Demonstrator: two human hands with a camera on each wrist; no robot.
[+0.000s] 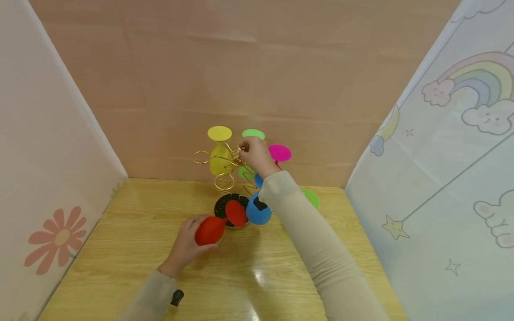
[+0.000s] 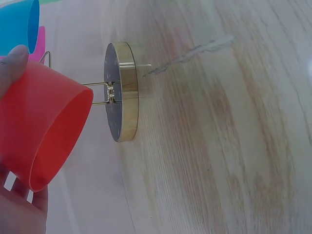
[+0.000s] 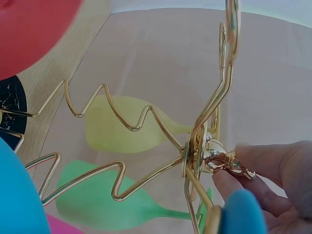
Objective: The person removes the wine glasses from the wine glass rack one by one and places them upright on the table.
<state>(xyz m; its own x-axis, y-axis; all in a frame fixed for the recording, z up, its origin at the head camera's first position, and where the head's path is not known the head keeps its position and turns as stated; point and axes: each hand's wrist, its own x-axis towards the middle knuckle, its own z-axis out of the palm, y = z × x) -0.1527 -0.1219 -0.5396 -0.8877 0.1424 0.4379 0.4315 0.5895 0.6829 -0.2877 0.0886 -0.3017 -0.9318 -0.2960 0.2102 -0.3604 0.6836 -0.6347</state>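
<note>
My wire rack [image 3: 213, 102] is shiny gold, its base [image 1: 221, 207] black with pale streaks. Before the rack I have a red goblet [image 1: 210, 230] and a blue goblet [image 1: 259, 214]; behind it, a yellow goblet [image 1: 218, 162] and a green goblet [image 3: 105, 197]; right of it, a magenta goblet [image 1: 279, 152]. Beneath it, the table [image 1: 140, 236] is yellowish grained wood; beyond it, the wall [image 1: 241, 76] is peach.

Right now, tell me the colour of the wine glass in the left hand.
The wine glass is red, clearest in the left wrist view.
</note>
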